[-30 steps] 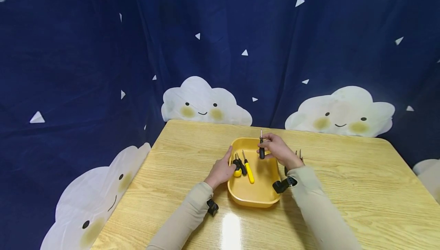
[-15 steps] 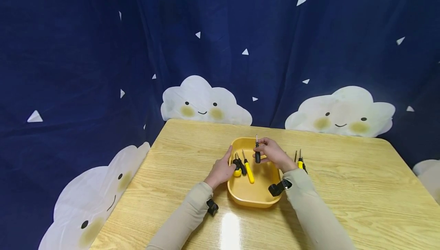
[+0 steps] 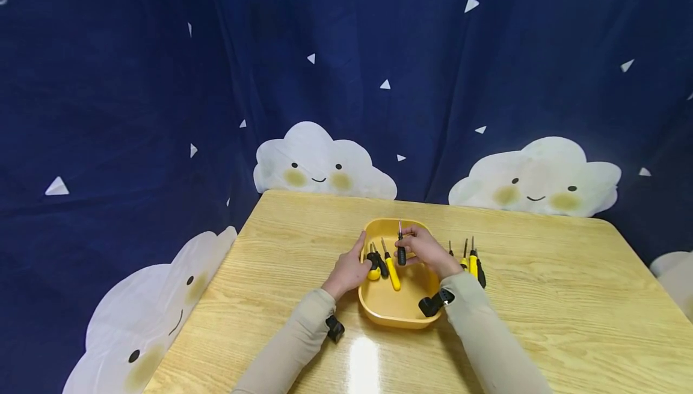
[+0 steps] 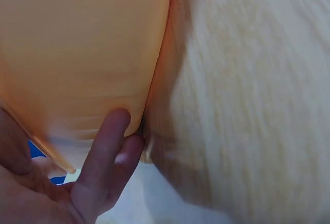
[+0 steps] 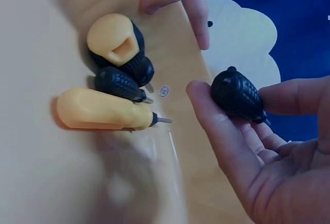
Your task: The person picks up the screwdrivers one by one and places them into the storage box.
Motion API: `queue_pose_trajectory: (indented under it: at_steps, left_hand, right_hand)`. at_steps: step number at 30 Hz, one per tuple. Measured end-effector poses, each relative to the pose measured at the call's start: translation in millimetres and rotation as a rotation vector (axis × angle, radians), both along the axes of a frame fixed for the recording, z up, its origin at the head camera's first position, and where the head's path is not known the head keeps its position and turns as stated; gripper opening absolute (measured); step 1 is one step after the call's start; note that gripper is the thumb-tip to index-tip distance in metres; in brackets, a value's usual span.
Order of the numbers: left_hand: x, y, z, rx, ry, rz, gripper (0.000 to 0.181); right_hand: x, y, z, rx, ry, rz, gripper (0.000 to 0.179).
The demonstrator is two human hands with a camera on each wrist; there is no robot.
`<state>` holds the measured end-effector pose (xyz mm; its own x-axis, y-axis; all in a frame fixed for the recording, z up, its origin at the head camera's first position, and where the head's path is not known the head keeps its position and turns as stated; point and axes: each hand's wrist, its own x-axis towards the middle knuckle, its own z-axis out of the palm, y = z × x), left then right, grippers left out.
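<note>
My left hand (image 3: 349, 270) holds the left wall of an orange-yellow plastic bin (image 3: 399, 322), its thumb over the rim; in the left wrist view its fingers lie against the outer wall (image 4: 87, 43). Above the bin's right half, my right hand (image 3: 429, 252) pinches a black-handled screwdriver (image 3: 401, 255), shaft pointing up and away. The right wrist view shows its handle end (image 5: 234, 94) between thumb and fingers. Side by side on the bin's left lie a yellow-handled screwdriver (image 3: 393, 275), a small black-handled one (image 3: 383, 269) and a stubby yellow-and-black one (image 3: 373, 274).
To the right of the bin, several yellow- and black-handled screwdrivers (image 3: 473, 266) lie on the wooden table (image 3: 557, 298), partly hidden by my right forearm. A dark blue curtain (image 3: 346, 39) with white clouds hangs behind the table.
Carrying the screwdriver, my right hand has come left and nearer over the bin. More of the screwdrivers on the right now show beyond the forearm. My left hand keeps its place.
</note>
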<state>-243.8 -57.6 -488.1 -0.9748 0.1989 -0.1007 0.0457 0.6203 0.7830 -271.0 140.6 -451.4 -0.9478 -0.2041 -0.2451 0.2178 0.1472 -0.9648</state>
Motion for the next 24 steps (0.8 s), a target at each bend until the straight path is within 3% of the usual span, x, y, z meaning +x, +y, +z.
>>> queue_pose_trajectory:
  at_steps: [7, 24]
  left_hand:
    - [-0.3, -0.2, -0.6, 0.0, 0.006, 0.001, 0.071]
    - [-0.1, 0.8, 0.2, 0.001, 0.003, 0.011, 0.07]
  right_hand:
    - [1.1, -2.9, -5.4, -0.006, -0.018, -0.004, 0.04]
    - [0.3, -3.9, -13.6, 0.118, -0.071, 0.008, 0.03]
